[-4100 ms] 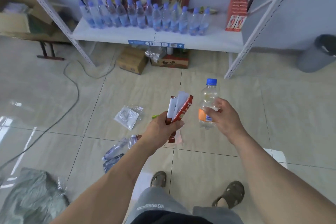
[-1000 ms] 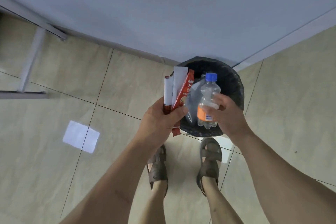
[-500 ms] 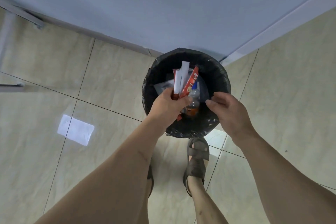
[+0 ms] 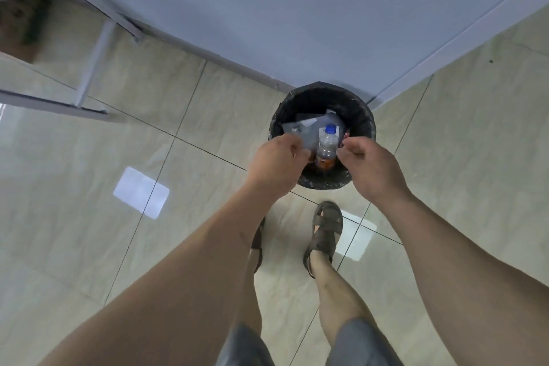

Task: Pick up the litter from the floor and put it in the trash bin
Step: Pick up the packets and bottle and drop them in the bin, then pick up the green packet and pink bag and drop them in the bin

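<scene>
A black-lined bin is seen standing on the tiled floor in the corner where two pale blue walls meet. Inside it a clear bottle with a blue cap is stood upright, its orange label low down; grey-clear plastic wrap lies beside and behind it, and a sliver of red wrapper is glimpsed at the right, next to the right thumb. To the left, a white metal shelf frame is set against the wall, with something brown and blurred behind it in the far corner. Bright reflections of light are thrown on the glossy tiles. Two sandalled feet are planted just short of the bin. Both forearms are stretched forward and down over the bin's near rim. The left hand is held with fingers curled in, and the right hand likewise, knuckles up; nothing is seen held in either grip, the bottle showing in the gap between them.
</scene>
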